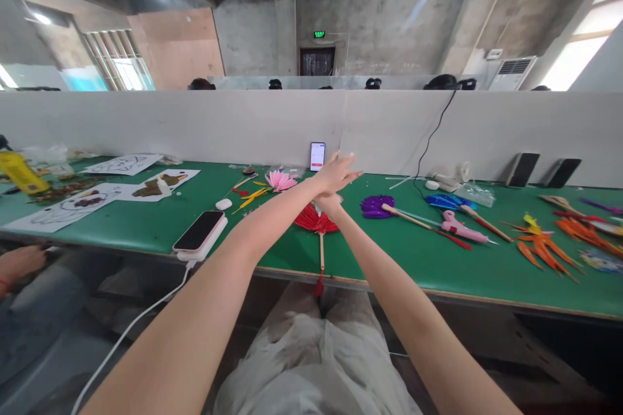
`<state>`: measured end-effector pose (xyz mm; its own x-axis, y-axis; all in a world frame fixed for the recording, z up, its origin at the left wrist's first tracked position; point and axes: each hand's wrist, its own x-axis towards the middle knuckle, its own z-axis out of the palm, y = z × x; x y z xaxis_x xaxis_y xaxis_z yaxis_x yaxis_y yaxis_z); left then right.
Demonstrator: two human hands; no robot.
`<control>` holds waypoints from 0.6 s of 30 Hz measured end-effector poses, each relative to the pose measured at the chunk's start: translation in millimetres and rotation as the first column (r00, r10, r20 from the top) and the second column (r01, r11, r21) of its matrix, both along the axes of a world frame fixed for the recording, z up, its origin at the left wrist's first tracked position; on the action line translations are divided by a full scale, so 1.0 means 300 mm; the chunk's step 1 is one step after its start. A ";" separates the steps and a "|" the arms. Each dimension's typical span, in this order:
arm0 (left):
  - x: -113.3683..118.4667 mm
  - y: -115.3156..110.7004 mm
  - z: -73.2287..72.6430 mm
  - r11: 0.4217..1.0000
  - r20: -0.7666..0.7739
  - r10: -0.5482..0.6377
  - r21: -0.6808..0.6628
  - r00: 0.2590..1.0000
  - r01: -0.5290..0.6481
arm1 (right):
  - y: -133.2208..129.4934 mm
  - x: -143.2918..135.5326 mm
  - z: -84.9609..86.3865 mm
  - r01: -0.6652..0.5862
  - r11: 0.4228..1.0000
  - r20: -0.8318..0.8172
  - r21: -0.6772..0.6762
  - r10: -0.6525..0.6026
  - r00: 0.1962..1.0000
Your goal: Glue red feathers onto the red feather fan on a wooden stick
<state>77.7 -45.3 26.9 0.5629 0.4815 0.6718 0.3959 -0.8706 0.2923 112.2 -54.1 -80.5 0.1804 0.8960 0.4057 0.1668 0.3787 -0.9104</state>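
Observation:
My left hand (337, 172) reaches over the table with its fingers stretched out to the right, below and to the right of an upright phone (317, 155). I see nothing in it. Its wrist crosses above my right hand (329, 205), which is over the upper part of a red fan (316, 220). The left forearm and wrist hide most of the right fingers, so their grip does not show. A small whitish spot appears beside them. The fan's wooden handle (322, 251) points towards me, and a red tassel (318, 285) hangs over the table edge.
Left of the fan are a pink petalled flower (281, 179), a phone on a white block (199, 231) and paper pictures (160, 185). To the right lie a purple fan (378, 206), a pink glue gun (464, 227), a blue fan (445, 201) and orange pieces (540, 246). A white partition (243, 126) stands behind.

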 end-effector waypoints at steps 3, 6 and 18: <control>0.015 -0.006 0.057 1.000 0.169 -0.024 0.018 0.985 0.021 | -0.019 0.014 -0.012 -0.047 0.993 0.012 -0.104 0.048 0.999; 0.021 -0.003 0.145 1.000 0.391 0.009 -0.014 0.921 -0.003 | -0.035 0.038 -0.027 -0.074 0.982 0.008 -0.176 0.077 0.997; 0.014 -0.013 0.046 0.609 0.678 0.166 -0.642 0.716 0.466 | -0.012 0.069 0.000 -0.039 0.984 -0.025 -0.171 0.035 0.999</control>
